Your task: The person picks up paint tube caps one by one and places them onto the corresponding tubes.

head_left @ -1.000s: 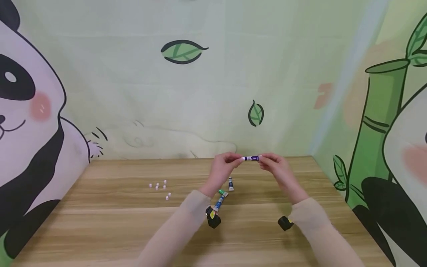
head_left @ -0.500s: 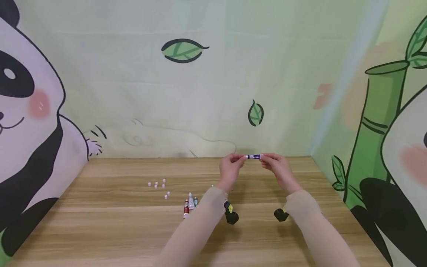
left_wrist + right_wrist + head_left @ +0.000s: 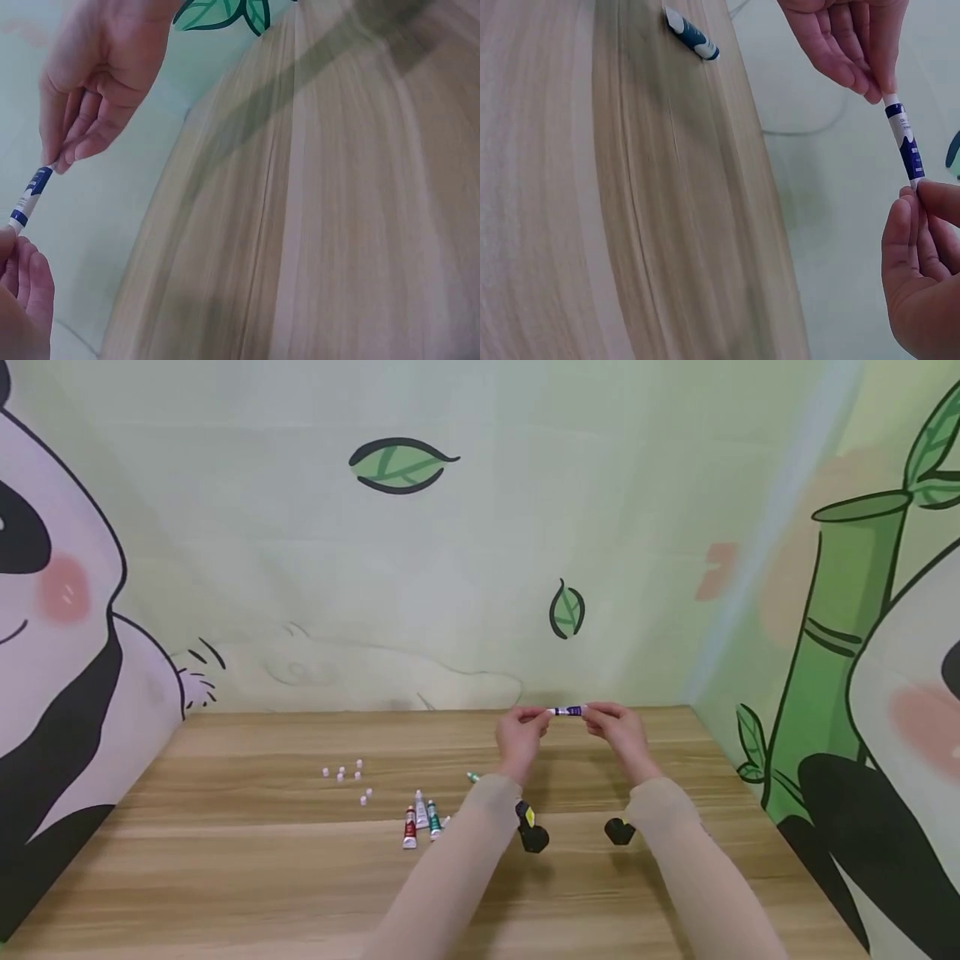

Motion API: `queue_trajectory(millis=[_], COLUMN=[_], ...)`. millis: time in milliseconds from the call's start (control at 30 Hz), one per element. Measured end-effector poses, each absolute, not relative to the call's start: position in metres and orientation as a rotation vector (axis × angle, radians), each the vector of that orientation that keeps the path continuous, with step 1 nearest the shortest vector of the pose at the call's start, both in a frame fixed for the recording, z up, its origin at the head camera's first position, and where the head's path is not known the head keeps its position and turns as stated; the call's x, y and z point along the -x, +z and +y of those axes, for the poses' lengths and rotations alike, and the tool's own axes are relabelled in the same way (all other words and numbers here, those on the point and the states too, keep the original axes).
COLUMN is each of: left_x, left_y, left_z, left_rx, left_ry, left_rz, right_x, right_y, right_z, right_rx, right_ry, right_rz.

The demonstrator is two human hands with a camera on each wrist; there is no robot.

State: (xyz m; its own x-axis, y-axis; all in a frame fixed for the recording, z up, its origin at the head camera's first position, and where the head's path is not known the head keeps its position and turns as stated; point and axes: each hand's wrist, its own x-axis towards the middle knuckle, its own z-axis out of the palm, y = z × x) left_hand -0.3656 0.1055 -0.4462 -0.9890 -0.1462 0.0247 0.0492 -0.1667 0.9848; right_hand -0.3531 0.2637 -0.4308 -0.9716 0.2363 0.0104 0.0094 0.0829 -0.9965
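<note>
Between my two hands a small purple-and-white paint tube (image 3: 568,711) is held level, up near the table's far edge. My left hand (image 3: 521,742) pinches its white cap end, and my right hand (image 3: 621,737) pinches the flat tail end. In the right wrist view the tube (image 3: 905,142) stretches between both sets of fingertips, its printed middle uncovered. The left wrist view shows my right hand (image 3: 105,82) above, with my left hand (image 3: 26,300) at the lower left edge.
Several small white caps (image 3: 359,763) lie scattered on the wooden table (image 3: 247,860). Left of my left sleeve are a red tube (image 3: 409,828), a pale tube (image 3: 421,810) and a green tube (image 3: 433,820). A green tube end (image 3: 473,777) pokes out behind that sleeve. One blue tube (image 3: 693,36) lies near the table's edge.
My left forearm has swung right, uncovering the red, pale and green tubes and covering the blue ones in the head view. Both hands still hold the purple tube.
</note>
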Motion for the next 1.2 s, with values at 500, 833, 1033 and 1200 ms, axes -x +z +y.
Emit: queue_trajectory(millis=[500,833,1033,1200], left_x=[0.356,0.351,0.346,0.345], left_y=[-0.461,-0.470,-0.473,-0.477], left_z=[0.115,0.120,0.122,0.125], left_rx=[-0.073,-0.062,-0.026,-0.047], left_ry=[-2.246,-2.015,-2.009,-2.013], left_rz=[-2.122,-2.376,-2.405,-2.421], right_x=[0.359,0.357,0.358,0.355], right_y=[-0.449,-0.460,-0.465,-0.471], right_z=[0.274,0.280,0.282,0.282], right_rx=[0.340,0.416,0.445,0.473], right_ry=[2.070,2.004,1.965,1.943], right_rz=[-2.103,-2.142,-2.172,-2.211])
